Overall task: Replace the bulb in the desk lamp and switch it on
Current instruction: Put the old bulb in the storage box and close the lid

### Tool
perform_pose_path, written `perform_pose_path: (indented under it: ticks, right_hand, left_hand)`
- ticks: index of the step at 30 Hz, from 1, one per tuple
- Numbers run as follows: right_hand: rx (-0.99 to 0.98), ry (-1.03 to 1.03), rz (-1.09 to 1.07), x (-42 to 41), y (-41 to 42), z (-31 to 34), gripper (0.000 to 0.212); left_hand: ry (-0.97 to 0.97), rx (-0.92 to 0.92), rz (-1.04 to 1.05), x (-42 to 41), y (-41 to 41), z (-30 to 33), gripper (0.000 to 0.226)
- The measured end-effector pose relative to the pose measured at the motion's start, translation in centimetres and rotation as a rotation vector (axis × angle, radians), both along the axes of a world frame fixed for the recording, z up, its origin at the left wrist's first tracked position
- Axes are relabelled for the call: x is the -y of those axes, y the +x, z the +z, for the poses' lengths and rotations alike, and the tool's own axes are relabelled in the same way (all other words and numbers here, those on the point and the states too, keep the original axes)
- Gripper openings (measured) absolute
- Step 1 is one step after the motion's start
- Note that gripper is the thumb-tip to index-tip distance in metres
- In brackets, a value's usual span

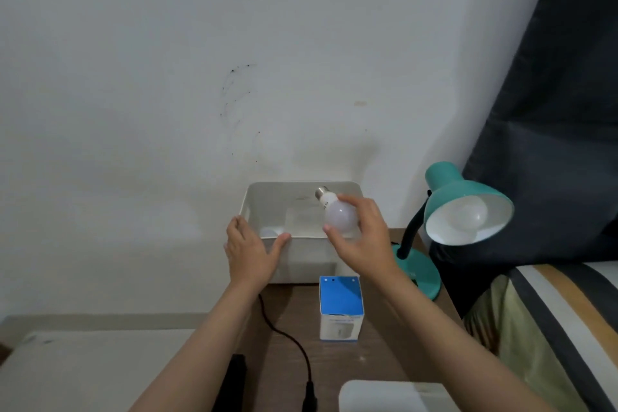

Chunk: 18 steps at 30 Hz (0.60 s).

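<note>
Step in hand, as judged: bulb handling at the storage bin, lamp not yet dealt with. Your right hand (363, 237) grips a white bulb (337, 216) by its globe, fingers closed round it, metal screw base pointing up and away toward the wall. The bulb sits above the far right part of the white bin (301, 261), clear of the rim. Your left hand (249, 249) lies open and flat against the bin's near left corner, thumb along the rim, steadying it and gripping nothing.

The teal desk lamp (465, 201) stands just right of the bin, shade tilted toward you, unlit, with a bulb (468, 214) seated in the shade. A second rounded white object, probably another bulb, lies in the bin's left corner. A blue and white bulb box (341, 308) stands on the brown desk (287, 318) in front of the bin.

Cannot tell whether the held bulb is the spare or the spent one. If spare, the next move calls for unscrewing the seated bulb first, so free a hand
</note>
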State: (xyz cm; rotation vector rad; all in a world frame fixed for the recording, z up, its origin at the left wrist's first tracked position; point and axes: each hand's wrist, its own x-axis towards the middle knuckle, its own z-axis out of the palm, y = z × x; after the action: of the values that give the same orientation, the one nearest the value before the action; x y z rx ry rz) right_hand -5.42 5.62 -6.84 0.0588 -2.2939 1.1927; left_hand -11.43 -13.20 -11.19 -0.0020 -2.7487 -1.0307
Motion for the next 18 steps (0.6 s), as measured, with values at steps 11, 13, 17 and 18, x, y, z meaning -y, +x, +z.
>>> perform_pose_path:
  ticks: [11, 13, 17, 18]
  right_hand:
    - [0.55, 0.148, 0.0, -0.3, -11.5, -2.0, 0.042]
    - [0.56, 0.16, 0.0, -0.3, -12.1, -2.2, 0.046]
    - [0.543, 0.177, 0.01, -0.6, -11.9, -1.9, 0.068]
    - [0.505, 0.181, -0.01, -0.7, -11.4, -1.6, 0.068]
  left_hand:
    - [0.036, -0.001, 0.005, 0.2, -0.3, -0.4, 0.101]
    - [0.041, -0.006, 0.005, 0.2, -0.3, -0.5, 0.101]
    - [0.043, -0.011, -0.002, 0.1, -0.3, -0.5, 0.101]
    - [0.044, -0.012, -0.004, 0.2, -0.3, -0.5, 0.102]
